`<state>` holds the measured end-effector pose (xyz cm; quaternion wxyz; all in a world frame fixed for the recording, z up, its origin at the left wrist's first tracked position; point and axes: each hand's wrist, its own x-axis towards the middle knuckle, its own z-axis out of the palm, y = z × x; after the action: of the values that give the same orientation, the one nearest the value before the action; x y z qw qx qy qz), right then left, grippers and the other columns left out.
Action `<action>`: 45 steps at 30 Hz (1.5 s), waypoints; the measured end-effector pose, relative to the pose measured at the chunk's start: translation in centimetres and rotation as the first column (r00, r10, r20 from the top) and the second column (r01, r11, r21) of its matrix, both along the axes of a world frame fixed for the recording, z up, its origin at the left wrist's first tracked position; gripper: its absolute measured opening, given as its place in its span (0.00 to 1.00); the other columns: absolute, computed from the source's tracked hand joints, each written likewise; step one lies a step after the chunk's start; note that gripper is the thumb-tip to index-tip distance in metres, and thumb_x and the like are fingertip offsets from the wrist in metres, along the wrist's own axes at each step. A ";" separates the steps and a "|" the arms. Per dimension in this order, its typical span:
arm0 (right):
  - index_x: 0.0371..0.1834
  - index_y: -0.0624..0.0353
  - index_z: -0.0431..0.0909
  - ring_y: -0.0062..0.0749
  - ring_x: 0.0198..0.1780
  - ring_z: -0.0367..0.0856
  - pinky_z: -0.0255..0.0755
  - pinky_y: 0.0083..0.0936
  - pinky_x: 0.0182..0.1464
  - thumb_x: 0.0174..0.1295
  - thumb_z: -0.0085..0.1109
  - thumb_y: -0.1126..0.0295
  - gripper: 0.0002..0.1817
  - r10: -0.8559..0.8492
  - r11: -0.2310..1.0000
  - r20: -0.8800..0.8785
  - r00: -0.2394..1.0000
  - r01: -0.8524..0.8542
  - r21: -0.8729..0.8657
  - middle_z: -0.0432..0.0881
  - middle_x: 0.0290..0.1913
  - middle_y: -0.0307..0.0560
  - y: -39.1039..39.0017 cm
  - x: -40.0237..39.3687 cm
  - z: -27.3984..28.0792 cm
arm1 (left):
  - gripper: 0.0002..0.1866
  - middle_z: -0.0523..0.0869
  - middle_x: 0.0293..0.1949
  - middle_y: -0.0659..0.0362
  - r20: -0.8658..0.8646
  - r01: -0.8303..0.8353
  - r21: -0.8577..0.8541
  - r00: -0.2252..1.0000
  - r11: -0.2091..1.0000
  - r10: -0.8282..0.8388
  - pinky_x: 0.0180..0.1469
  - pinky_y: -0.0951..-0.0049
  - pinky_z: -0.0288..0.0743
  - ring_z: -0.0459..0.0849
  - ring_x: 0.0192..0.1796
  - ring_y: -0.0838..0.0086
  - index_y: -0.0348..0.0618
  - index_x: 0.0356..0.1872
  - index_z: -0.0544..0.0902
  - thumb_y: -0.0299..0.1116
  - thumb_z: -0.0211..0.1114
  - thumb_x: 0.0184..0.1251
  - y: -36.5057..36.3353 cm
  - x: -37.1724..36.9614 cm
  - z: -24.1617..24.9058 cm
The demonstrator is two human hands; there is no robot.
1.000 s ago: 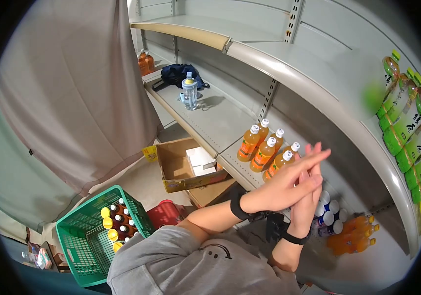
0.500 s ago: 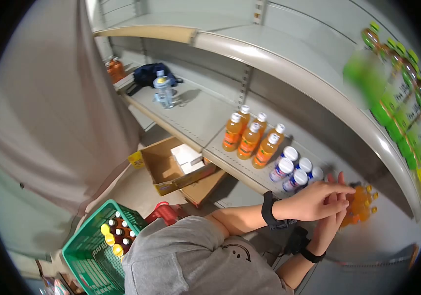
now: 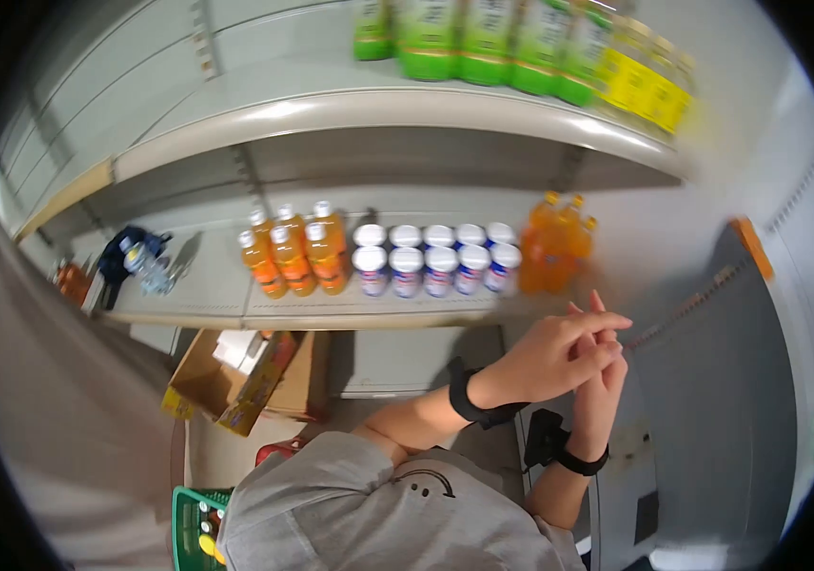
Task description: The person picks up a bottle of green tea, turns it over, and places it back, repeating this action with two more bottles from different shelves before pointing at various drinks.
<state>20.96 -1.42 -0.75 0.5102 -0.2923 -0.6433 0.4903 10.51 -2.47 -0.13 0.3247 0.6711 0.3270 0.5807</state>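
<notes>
- Left hand (image 3: 551, 358) and right hand (image 3: 604, 388) touch each other, the left lying partly over the right, both unclenched with fingers mostly extended.
- Each wrist wears a black band (image 3: 584, 463).
- Nearest to the hands, just beyond the fingertips, orange bottles (image 3: 549, 249) with orange caps stand grouped at the right end of the lower shelf (image 3: 207, 297).
- Just left of these, white-lidded containers (image 3: 440, 274) stand upright in two rows of five.
- Farther left on the same shelf are six white-capped bottles (image 3: 293, 265) with orange labels, then a clear bottle (image 3: 147, 268) beside a dark bundle (image 3: 113, 259).
- On the upper shelf (image 3: 378, 109), green-labelled bottles (image 3: 486, 46) stand beside yellow-labelled ones, somewhat blurred.
- Below, at left, an open cardboard box (image 3: 202, 373) holds white boxes (image 3: 238, 350).
- At the bottom edge, a green basket (image 3: 184, 523) holds bottles, partly hidden by the grey sleeve (image 3: 316, 485).
</notes>
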 end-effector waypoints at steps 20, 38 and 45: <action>0.35 0.70 0.73 0.17 0.28 0.74 0.69 0.17 0.26 0.57 0.51 0.70 0.12 -0.673 0.737 0.050 0.738 0.675 -0.037 0.79 0.41 0.50 -9.4 29.4 -1.3 | 0.15 0.79 0.29 0.60 -0.046 0.554 -0.227 0.815 0.801 -0.577 0.36 0.82 0.69 0.75 0.31 0.81 0.35 0.44 0.76 0.33 0.50 0.60 -2.7 30.4 -0.3; 0.47 0.63 0.64 0.32 0.43 0.68 0.66 0.32 0.44 0.53 0.46 0.66 0.19 -0.947 0.310 0.113 0.302 0.949 0.062 0.70 0.38 0.46 3.0 52.8 21.1 | 0.43 0.60 0.56 0.40 -0.074 0.770 -0.306 0.567 0.560 -0.820 0.57 0.58 0.60 0.63 0.58 0.55 0.32 0.58 0.57 0.59 0.54 0.50 11.5 50.3 22.0; 0.56 0.61 0.51 0.47 0.56 0.57 0.50 0.50 0.57 0.53 0.41 0.72 0.25 -0.929 0.345 0.084 0.359 0.927 -0.145 0.58 0.52 0.50 8.1 55.9 22.1 | 0.44 0.43 0.63 0.35 -0.040 0.765 -0.382 0.546 0.518 -0.837 0.63 0.53 0.46 0.41 0.67 0.49 0.33 0.63 0.45 0.56 0.48 0.55 17.6 56.6 23.0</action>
<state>76.84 6.64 21.40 0.6756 -0.6435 -0.3176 0.1692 67.15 15.11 22.83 0.6224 0.7430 0.1014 0.2243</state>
